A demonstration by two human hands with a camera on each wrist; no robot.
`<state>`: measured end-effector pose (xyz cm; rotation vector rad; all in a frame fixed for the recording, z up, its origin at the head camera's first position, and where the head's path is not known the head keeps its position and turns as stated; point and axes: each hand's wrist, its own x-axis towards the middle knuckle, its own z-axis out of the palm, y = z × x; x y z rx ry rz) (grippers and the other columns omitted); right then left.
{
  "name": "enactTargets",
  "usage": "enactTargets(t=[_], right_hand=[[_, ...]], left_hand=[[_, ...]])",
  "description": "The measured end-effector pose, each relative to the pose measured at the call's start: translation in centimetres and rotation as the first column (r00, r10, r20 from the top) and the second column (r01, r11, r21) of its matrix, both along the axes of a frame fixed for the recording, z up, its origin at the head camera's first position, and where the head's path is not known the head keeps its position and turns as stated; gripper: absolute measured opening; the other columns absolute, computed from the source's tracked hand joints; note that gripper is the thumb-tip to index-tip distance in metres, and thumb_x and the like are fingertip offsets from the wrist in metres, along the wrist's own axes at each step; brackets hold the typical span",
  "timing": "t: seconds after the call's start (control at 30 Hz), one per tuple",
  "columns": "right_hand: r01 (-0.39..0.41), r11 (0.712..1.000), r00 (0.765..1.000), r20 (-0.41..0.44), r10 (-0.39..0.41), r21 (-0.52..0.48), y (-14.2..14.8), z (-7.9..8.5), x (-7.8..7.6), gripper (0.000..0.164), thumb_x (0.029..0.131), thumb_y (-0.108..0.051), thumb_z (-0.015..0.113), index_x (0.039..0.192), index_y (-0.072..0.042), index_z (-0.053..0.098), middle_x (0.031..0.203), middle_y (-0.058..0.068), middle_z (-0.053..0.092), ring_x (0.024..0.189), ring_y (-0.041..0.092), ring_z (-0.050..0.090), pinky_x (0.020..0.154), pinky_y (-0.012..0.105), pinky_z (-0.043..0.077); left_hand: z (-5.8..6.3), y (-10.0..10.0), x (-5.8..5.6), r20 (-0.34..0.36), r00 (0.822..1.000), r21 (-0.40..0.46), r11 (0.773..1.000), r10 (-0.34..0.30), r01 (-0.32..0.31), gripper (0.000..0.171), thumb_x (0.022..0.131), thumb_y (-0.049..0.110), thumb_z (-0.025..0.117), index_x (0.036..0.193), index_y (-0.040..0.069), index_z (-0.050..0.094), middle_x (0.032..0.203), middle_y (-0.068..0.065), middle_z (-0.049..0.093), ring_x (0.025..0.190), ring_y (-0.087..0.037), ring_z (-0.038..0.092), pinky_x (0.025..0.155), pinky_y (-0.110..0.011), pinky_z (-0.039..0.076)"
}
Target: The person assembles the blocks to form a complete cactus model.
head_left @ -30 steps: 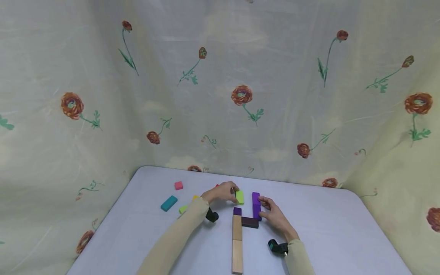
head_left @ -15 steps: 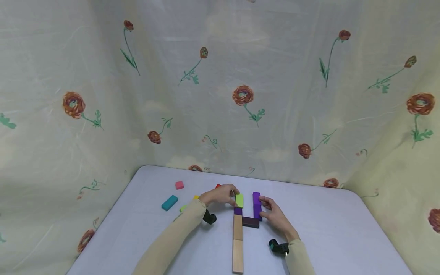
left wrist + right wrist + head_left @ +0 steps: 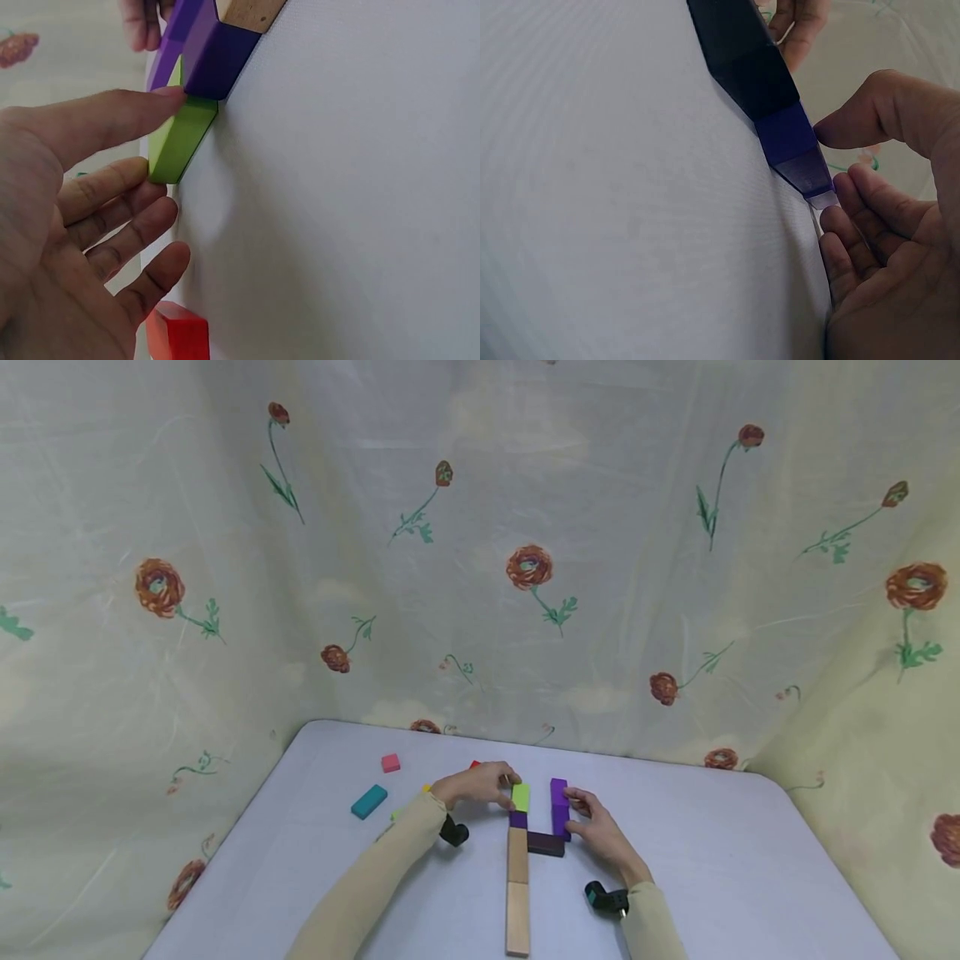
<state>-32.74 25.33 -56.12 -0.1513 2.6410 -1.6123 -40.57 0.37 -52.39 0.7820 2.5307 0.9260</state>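
In the head view, two purple blocks (image 3: 559, 793) lie end to end at the right side of a row of blocks. My right hand (image 3: 602, 833) holds them from the right, thumb near the lower block and fingertips by the upper one. My left hand (image 3: 477, 782) pinches a lime green block (image 3: 521, 797) between thumb and index finger. That block's near end meets a dark purple block (image 3: 219, 60). Two wooden blocks (image 3: 518, 856) continue the line toward me. A dark brown block (image 3: 546, 844) bridges the line and the purple pair.
On the left of the white table (image 3: 300, 868) lie a teal block (image 3: 369, 802) and a pink block (image 3: 391, 763). A red block (image 3: 184, 334) sits just beyond my left hand. Yellow and green blocks are partly hidden by the left arm. A floral curtain (image 3: 480, 693) hangs behind.
My left hand has drawn the lime green block toward me, closing the gap to the dark purple block. The right hand has stayed in place by the purple blocks.
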Motion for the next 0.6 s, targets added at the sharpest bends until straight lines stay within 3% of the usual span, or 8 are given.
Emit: enactTargets(t=[0.33, 0.6], right_hand=[[-0.006, 1.0, 1.0, 0.003, 0.006, -0.016, 0.04, -0.03, -0.13, 0.061, 0.084, 0.001, 0.064, 0.14, 0.0, 0.041, 0.142, 0.02, 0.046, 0.13, 0.035, 0.042, 0.112, 0.053, 0.029], [-0.008, 1.0, 1.0, 0.002, 0.008, 0.008, 0.12, -0.15, -0.28, 0.062, 0.084, 0.001, 0.064, 0.141, 0.0, 0.04, 0.142, 0.02, 0.045, 0.13, 0.035, 0.041, 0.112, 0.054, 0.029]], left_hand=[[-0.23, -0.19, 0.04, -0.022, 1.0, -0.001, 1.0, -0.013, 0.013, 0.046, 0.08, 0.022, 0.079, 0.121, 0.01, 0.063, 0.115, 0.0, 0.063, 0.105, -0.014, 0.057, 0.092, -0.029, 0.047], [0.34, -0.08, 0.28, -0.015, 1.0, 0.006, 1.0, -0.012, 0.012, 0.047, 0.08, 0.02, 0.079, 0.121, 0.007, 0.062, 0.115, -0.003, 0.063, 0.107, -0.017, 0.058, 0.094, -0.031, 0.047]])
